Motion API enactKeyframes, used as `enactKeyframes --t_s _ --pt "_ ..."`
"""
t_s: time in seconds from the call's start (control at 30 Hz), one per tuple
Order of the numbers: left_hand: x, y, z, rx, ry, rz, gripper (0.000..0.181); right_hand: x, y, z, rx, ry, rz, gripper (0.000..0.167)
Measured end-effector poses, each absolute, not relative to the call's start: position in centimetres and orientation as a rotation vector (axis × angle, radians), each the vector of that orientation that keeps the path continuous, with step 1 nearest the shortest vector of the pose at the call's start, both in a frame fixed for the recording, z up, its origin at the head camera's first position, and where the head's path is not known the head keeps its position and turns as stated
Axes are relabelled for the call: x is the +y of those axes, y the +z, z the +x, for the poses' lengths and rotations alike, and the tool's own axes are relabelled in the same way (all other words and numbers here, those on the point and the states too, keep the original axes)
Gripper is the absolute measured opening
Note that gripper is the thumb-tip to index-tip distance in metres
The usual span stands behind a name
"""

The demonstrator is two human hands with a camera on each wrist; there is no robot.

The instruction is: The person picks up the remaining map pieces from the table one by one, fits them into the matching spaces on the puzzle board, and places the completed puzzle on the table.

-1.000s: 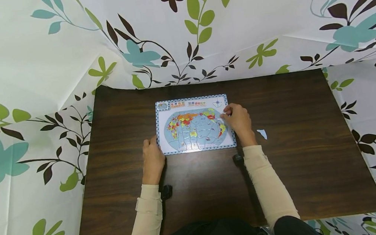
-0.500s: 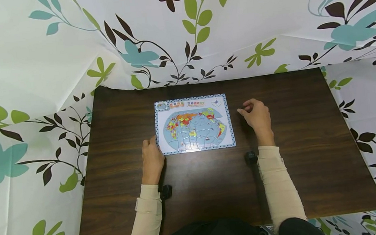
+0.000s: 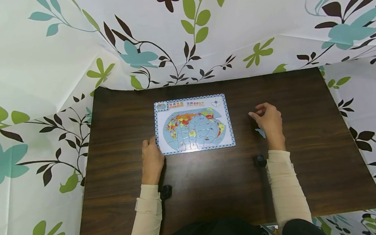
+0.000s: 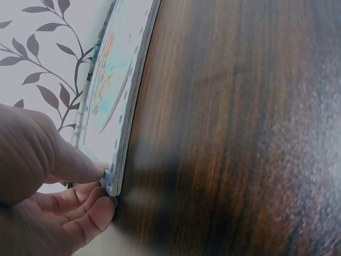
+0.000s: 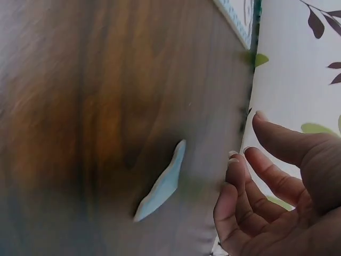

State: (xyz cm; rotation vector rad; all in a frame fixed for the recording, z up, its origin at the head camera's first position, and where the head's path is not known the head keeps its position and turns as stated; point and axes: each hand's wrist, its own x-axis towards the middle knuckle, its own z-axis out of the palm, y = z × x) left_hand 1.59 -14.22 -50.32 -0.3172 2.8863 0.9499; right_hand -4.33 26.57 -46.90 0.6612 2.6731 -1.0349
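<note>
A world map jigsaw puzzle (image 3: 195, 143) with a blue dotted border lies flat on the table. At its lower left corner my left hand (image 3: 153, 161) pinches the board's edge between thumb and fingers, as the left wrist view shows at the board corner (image 4: 113, 184). To the right of the board, my right hand (image 3: 270, 125) hovers with loosely bent fingers and nothing between them. One loose light-blue puzzle piece (image 5: 162, 184) lies on the table beside that hand; in the head view the hand partly covers the piece (image 3: 261, 132).
The dark wooden table (image 3: 208, 194) has rounded front corners. A white curtain (image 3: 233, 24) with leaf and flower print surrounds its back and sides. Black wrist cameras sit beside the left wrist (image 3: 165, 191) and right wrist (image 3: 260, 160).
My right hand has left the right side of the map puzzle and moved right, over to the loose piece. The left hand stays at the board's corner.
</note>
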Motion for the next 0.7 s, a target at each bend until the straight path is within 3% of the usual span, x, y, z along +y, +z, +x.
enactKeyframes --t_s 0.7 --pt "-14.2 -50.2 1.5 2.879 0.926 -0.327 0.042 29.5 -48.4 0.2 2.626 -0.902 0.772 0.055"
